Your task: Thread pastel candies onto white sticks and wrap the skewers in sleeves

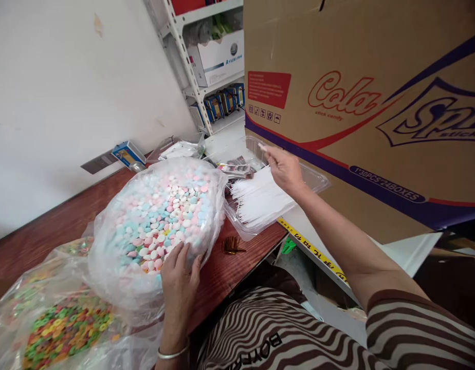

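Observation:
My left hand [180,280] rests at the near edge of a clear plastic bag full of pastel candies [156,249]. Its fingers are apart, with the tips against the candies and the thumb over the bag's rim. Pink, white and blue candies fill the round, open bag. My right hand [286,169] is raised above a clear plastic tray [251,234] of thin white sticks [260,198]. Its fingers are pinched together, and a small white thing [262,147] shows at the tips, too small to name.
Another bag holds colourful ring-shaped pieces [64,326] at the lower left. A brown clip-like item [233,245] lies on the wooden table [260,254]. A big cardboard box [338,46] stands at the right. Shelving [206,90] and a small blue box [128,154] are behind.

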`<move>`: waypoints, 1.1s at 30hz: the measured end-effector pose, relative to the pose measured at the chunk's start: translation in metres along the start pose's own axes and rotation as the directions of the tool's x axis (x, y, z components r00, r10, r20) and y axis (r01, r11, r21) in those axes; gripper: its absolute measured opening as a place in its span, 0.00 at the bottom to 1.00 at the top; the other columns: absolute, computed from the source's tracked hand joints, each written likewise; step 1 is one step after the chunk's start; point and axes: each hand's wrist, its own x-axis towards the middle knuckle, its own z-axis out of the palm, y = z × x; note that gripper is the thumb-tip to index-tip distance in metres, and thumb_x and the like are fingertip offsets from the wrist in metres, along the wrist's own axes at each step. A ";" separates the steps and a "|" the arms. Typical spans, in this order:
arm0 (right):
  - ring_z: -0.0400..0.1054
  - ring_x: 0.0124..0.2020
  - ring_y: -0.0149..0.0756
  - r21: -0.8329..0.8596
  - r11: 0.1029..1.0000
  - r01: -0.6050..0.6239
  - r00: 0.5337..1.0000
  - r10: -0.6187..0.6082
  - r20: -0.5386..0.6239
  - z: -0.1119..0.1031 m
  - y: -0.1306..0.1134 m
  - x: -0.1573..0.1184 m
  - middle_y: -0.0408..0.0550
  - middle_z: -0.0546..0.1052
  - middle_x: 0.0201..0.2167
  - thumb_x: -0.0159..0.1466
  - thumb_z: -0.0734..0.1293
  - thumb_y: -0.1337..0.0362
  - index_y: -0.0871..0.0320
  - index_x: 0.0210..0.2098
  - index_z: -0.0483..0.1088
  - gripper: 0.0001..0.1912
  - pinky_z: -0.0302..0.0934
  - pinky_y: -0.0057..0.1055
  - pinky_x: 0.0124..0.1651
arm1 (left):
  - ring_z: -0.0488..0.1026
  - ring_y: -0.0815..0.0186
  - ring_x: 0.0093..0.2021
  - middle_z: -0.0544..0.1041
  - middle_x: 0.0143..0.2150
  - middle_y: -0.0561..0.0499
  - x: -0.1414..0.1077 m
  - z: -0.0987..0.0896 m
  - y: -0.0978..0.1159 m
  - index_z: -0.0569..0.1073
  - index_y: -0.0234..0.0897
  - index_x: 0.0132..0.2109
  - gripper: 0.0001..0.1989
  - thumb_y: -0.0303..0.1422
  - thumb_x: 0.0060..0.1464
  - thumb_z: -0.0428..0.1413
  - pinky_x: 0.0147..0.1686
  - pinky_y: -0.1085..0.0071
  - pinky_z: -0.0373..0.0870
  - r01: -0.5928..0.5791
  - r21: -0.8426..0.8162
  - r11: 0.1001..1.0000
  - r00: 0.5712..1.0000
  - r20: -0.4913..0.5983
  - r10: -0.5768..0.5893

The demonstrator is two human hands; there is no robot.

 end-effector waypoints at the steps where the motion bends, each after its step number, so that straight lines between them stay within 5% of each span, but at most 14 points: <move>1: 0.72 0.53 0.44 0.212 0.977 0.020 0.981 0.022 -0.193 -0.007 -0.011 -0.009 0.53 0.79 0.54 0.76 0.55 0.58 0.55 0.62 0.72 0.23 0.64 0.37 0.52 | 0.75 0.48 0.58 0.78 0.58 0.37 -0.001 -0.001 0.003 0.74 0.36 0.57 0.18 0.39 0.65 0.57 0.59 0.48 0.71 -0.005 0.003 1.000 1.000 0.006 0.005; 2: 0.73 0.47 0.42 0.416 0.907 0.064 0.952 0.070 -0.298 -0.014 -0.023 -0.020 0.51 0.80 0.47 0.75 0.59 0.54 0.54 0.57 0.76 0.21 0.65 0.35 0.46 | 0.75 0.48 0.59 0.78 0.58 0.37 -0.001 -0.001 0.006 0.74 0.37 0.57 0.18 0.39 0.65 0.56 0.60 0.48 0.70 -0.014 0.011 1.000 1.000 0.011 0.014; 3: 0.72 0.38 0.38 0.594 0.802 0.060 0.953 0.131 -0.273 -0.019 -0.037 -0.033 0.48 0.79 0.39 0.72 0.62 0.50 0.54 0.53 0.78 0.20 0.64 0.32 0.38 | 0.75 0.49 0.59 0.78 0.58 0.37 -0.002 -0.001 0.009 0.74 0.37 0.58 0.18 0.39 0.65 0.57 0.60 0.49 0.70 -0.024 0.024 0.999 1.000 0.011 0.023; 5: 0.59 0.22 0.29 0.867 0.474 -0.153 0.978 0.196 0.066 -0.025 -0.063 -0.062 0.41 0.68 0.24 0.69 0.66 0.46 0.55 0.46 0.79 0.20 0.53 0.27 0.24 | 0.75 0.48 0.59 0.78 0.58 0.37 -0.003 -0.001 0.016 0.74 0.36 0.57 0.18 0.39 0.65 0.57 0.60 0.49 0.70 -0.038 0.060 0.997 0.999 0.001 0.038; 8: 0.43 0.16 0.22 0.858 -0.033 -0.512 0.847 0.147 0.511 -0.022 -0.085 -0.102 0.34 0.60 0.21 0.64 0.71 0.51 0.58 0.45 0.78 0.18 0.37 0.23 0.19 | 0.75 0.45 0.58 0.79 0.58 0.36 -0.003 0.001 0.025 0.75 0.36 0.55 0.17 0.38 0.64 0.58 0.61 0.45 0.67 -0.048 0.129 0.991 0.999 -0.005 0.049; 10: 0.40 0.16 0.20 0.782 -0.189 -0.594 0.781 0.098 0.616 -0.016 -0.086 -0.118 0.33 0.60 0.20 0.62 0.72 0.55 0.58 0.47 0.77 0.17 0.33 0.22 0.18 | 0.74 0.43 0.60 0.79 0.57 0.37 -0.001 0.000 0.030 0.76 0.35 0.54 0.15 0.37 0.64 0.58 0.63 0.40 0.63 -0.046 0.158 0.986 0.999 -0.019 0.050; 12: 0.39 0.16 0.20 0.751 -0.246 -0.613 0.760 0.074 0.645 -0.011 -0.082 -0.124 0.32 0.61 0.20 0.61 0.73 0.57 0.57 0.48 0.76 0.18 0.32 0.21 0.18 | 0.71 0.41 0.63 0.80 0.57 0.37 0.004 -0.001 0.036 0.77 0.36 0.52 0.14 0.36 0.63 0.58 0.65 0.36 0.59 -0.037 0.141 0.989 0.997 -0.058 0.045; 17: 0.40 0.16 0.21 0.771 -0.169 -0.614 0.771 0.084 0.632 -0.003 -0.079 -0.126 0.32 0.60 0.19 0.60 0.75 0.52 0.57 0.48 0.79 0.20 0.33 0.22 0.19 | 0.75 0.53 0.60 0.81 0.54 0.44 0.027 -0.012 0.063 0.80 0.42 0.51 0.11 0.34 0.64 0.58 0.63 0.50 0.69 0.010 -0.263 0.965 0.996 -0.083 -0.033; 23: 0.54 0.24 0.29 0.839 0.215 -0.500 0.865 0.068 0.498 0.021 -0.088 -0.145 0.38 0.63 0.21 0.63 0.72 0.50 0.53 0.47 0.83 0.18 0.53 0.27 0.28 | 0.79 0.60 0.51 0.82 0.50 0.46 0.057 -0.016 0.099 0.81 0.43 0.53 0.13 0.35 0.64 0.58 0.54 0.62 0.76 0.285 -0.779 0.559 0.959 0.221 -0.180; 27: 0.62 0.30 0.34 0.811 0.399 -0.428 0.882 -0.011 0.471 0.031 -0.090 -0.154 0.41 0.69 0.25 0.68 0.68 0.51 0.48 0.51 0.82 0.17 0.60 0.31 0.36 | 0.78 0.61 0.48 0.81 0.47 0.46 0.063 -0.009 0.100 0.84 0.43 0.49 0.11 0.33 0.60 0.62 0.51 0.64 0.76 0.307 -0.881 0.359 0.943 0.230 -0.242; 33: 0.61 0.25 0.31 0.775 0.468 -0.425 0.842 -0.109 0.528 0.037 -0.105 -0.155 0.40 0.68 0.22 0.69 0.66 0.50 0.55 0.48 0.80 0.19 0.58 0.29 0.31 | 0.77 0.65 0.42 0.81 0.40 0.49 0.054 -0.003 0.088 0.83 0.41 0.42 0.06 0.34 0.55 0.66 0.46 0.69 0.74 0.360 -0.907 0.218 0.893 0.267 -0.363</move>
